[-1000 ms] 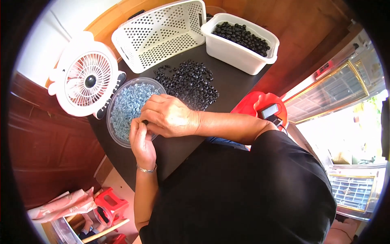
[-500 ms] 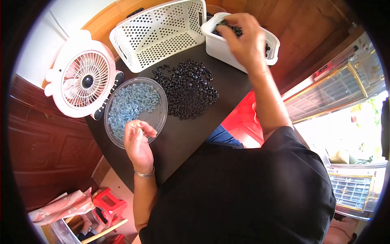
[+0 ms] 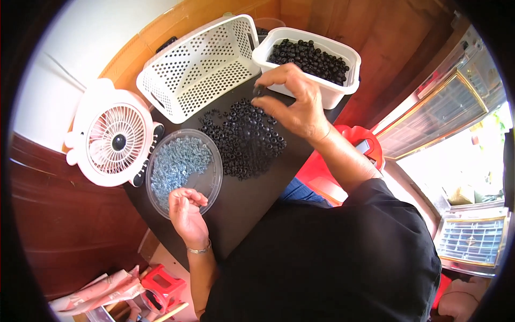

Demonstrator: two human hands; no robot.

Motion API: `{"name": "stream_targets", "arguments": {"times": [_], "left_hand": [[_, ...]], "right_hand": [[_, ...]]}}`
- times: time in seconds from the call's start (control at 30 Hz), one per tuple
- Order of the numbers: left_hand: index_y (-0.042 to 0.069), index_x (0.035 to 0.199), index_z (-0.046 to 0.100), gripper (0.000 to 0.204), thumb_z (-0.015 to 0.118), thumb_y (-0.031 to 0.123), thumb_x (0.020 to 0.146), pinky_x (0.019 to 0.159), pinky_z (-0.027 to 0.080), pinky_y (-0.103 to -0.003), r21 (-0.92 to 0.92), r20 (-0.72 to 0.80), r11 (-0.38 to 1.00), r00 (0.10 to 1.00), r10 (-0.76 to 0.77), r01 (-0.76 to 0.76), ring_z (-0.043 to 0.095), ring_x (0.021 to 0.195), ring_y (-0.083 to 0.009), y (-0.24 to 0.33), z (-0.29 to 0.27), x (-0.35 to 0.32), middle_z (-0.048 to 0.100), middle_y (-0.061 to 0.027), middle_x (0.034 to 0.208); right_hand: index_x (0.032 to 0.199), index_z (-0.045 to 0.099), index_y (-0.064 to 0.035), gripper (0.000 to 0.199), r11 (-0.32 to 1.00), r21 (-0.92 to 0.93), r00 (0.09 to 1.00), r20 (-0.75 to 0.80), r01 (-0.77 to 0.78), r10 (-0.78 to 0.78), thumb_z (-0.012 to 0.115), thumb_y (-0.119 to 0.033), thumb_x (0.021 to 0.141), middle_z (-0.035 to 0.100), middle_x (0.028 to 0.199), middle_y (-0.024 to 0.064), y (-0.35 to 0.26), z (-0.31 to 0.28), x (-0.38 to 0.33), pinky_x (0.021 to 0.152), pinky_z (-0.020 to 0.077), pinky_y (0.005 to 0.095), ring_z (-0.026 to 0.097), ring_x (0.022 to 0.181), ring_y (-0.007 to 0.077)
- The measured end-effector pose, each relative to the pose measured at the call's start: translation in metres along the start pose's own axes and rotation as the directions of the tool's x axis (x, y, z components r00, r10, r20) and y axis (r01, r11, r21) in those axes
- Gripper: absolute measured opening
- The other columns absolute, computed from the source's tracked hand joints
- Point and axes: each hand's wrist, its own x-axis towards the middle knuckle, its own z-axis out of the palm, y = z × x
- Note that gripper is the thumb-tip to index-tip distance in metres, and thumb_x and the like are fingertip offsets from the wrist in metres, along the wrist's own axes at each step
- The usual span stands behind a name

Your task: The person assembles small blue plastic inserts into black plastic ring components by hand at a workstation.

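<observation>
My right hand (image 3: pixel 300 107) is raised over the far edge of a loose pile of black beads (image 3: pixel 244 150), in front of the white tub (image 3: pixel 335 97). Pinched between its thumb and forefinger is a black bead (image 3: pixel 258 90). More black beads (image 3: pixel 311 60) fill the tub. Curled with fingertips near the thumb, my left hand (image 3: pixel 189 221) hovers at the near rim of a round clear dish (image 3: pixel 219 174); what it holds, if anything, is too small to see. Small pale-blue beads (image 3: pixel 179 161) cover much of that dish.
A white perforated basket (image 3: pixel 188 104) lies tipped at the back of the dark table (image 3: pixel 241 217). To the left stands a pink fan (image 3: pixel 119 140). A red stool (image 3: pixel 316 170) is beside the table's right edge, another red stool (image 3: pixel 163 287) at lower left.
My right hand has come out of the white tub toward the black bead pile, a bead now in its pinch. The left hand keeps its curled shape by the dish. The whole view has shifted.
</observation>
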Motion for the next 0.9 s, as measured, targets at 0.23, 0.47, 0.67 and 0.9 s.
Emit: {"name": "stream_targets", "arguments": {"times": [0.23, 0.47, 0.67, 0.9], "left_hand": [[0.002, 0.095, 0.049, 0.016, 0.048, 0.018, 0.094, 0.065, 0.045, -0.029, 0.034, -0.027, 0.999, 1.000, 0.013, -0.012, 0.054, 0.069, -0.0183, -0.002, -0.005, 0.001, 0.054, -0.0095, 0.079], [0.001, 0.095, 0.048, 0.015, 0.045, 0.016, 0.094, 0.065, 0.045, -0.029, 0.007, -0.019, 1.000, 1.000, 0.011, -0.011, 0.054, 0.069, -0.0194, -0.002, -0.005, 0.002, 0.054, -0.0108, 0.080], [0.001, 0.096, 0.048, 0.015, 0.044, 0.015, 0.094, 0.065, 0.044, -0.030, -0.007, -0.005, 1.000, 1.000, 0.010, -0.010, 0.053, 0.069, -0.0205, -0.001, -0.006, 0.002, 0.054, -0.0117, 0.080], [0.002, 0.096, 0.048, 0.017, 0.046, 0.018, 0.094, 0.065, 0.044, -0.030, -0.034, -0.019, 0.999, 1.000, -0.007, 0.006, 0.053, 0.069, -0.0204, -0.001, -0.002, 0.002, 0.054, -0.0119, 0.080]], "right_hand": [[0.096, 0.063, -0.0009, 0.029, 0.875, 0.397, 0.960, 0.152, -0.278, 0.236, 0.078, -0.008, 0.073, 0.064, 0.090, 0.0062, -0.002, 0.016, -0.010, 0.074, 0.0503, 0.0288, 0.061, 0.082, 0.0137], [0.097, 0.063, -0.0027, 0.026, 0.741, 0.499, 0.891, 0.311, -0.450, 0.331, 0.077, -0.007, 0.076, 0.064, 0.097, 0.0045, -0.004, 0.016, -0.011, 0.081, 0.0482, 0.0287, 0.059, 0.089, 0.0133], [0.094, 0.063, -0.0025, 0.025, 0.805, 0.443, 0.913, 0.288, -0.395, 0.289, 0.077, -0.004, 0.073, 0.065, 0.092, 0.0054, -0.003, 0.010, -0.006, 0.080, 0.0483, 0.0288, 0.060, 0.088, 0.0157], [0.089, 0.062, -0.0018, 0.021, 0.882, 0.379, 0.955, 0.203, -0.279, 0.214, 0.075, 0.002, 0.072, 0.064, 0.091, 0.0064, 0.007, 0.003, -0.003, 0.076, 0.0495, 0.0275, 0.061, 0.085, 0.0166]]}}
